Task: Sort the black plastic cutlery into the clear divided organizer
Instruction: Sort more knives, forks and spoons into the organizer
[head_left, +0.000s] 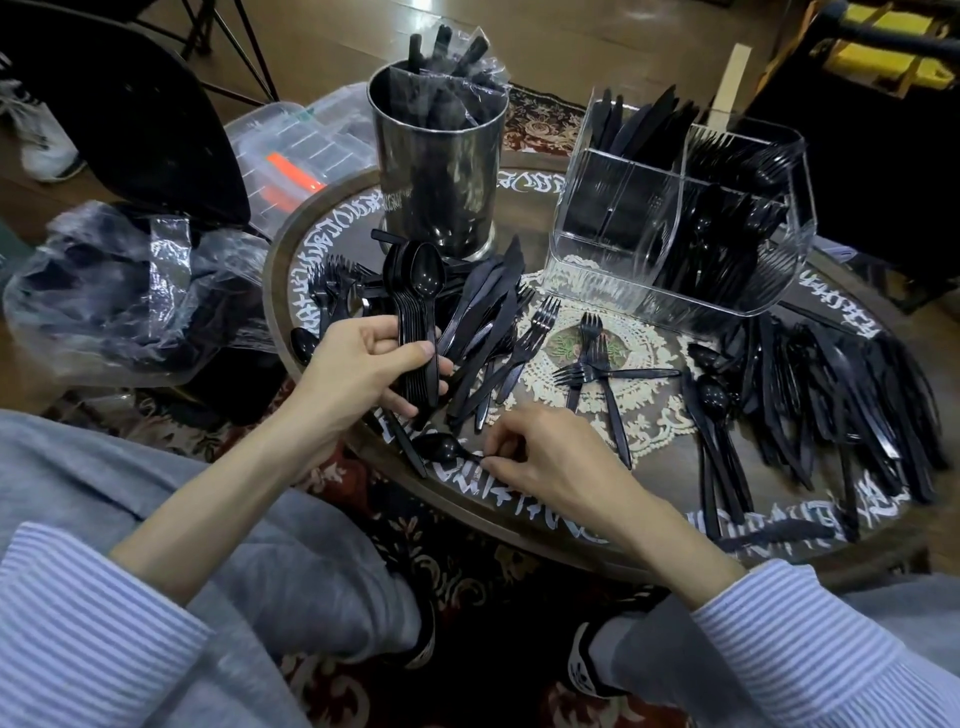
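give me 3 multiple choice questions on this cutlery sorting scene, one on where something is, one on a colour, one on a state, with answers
1. Where is the metal cup relative to the clear organizer?
A. To its left on the table
B. Inside it
C. On the floor, to the right of the table

2. What colour is the loose cutlery on the table?
A. White
B. Black
C. Red

3. What is the left hand doing?
A. Resting flat on the table
B. Hanging idle with nothing in it
C. Gripping a stack of spoons

Answers:
1. A: the cup stands on the round table, left of the organizer.
2. B: every fork, knife and spoon in view is black.
3. C: its fingers curl round the nested spoon handles, while the right hand pinches a single spoon at the table's near edge.
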